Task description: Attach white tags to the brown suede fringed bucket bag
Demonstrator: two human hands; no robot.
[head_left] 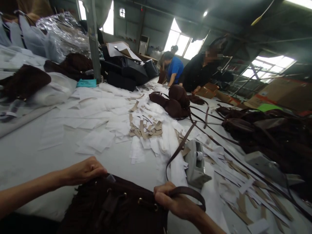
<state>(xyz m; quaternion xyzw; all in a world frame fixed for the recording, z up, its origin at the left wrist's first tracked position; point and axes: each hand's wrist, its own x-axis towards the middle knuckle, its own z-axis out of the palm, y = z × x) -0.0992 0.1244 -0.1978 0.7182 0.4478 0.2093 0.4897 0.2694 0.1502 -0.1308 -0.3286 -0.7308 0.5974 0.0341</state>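
Note:
A dark brown suede bag (114,211) lies at the near edge of the white table (29,152), right in front of me. My left hand (84,170) grips the bag's top rim at its left corner. My right hand (170,200) is closed on the bag's right top edge and on its brown leather strap (180,146). The strap loops over my fingers and runs up and away across the table. Small gold rivets show along the bag's rim between my hands.
White paper sheets and tan card strips (143,128) litter the table. A grey tape dispenser (196,162) stands just beyond my right hand. More brown bags (176,102) and straps lie farther off. Two people work at the far end. A pole (94,39) rises at left.

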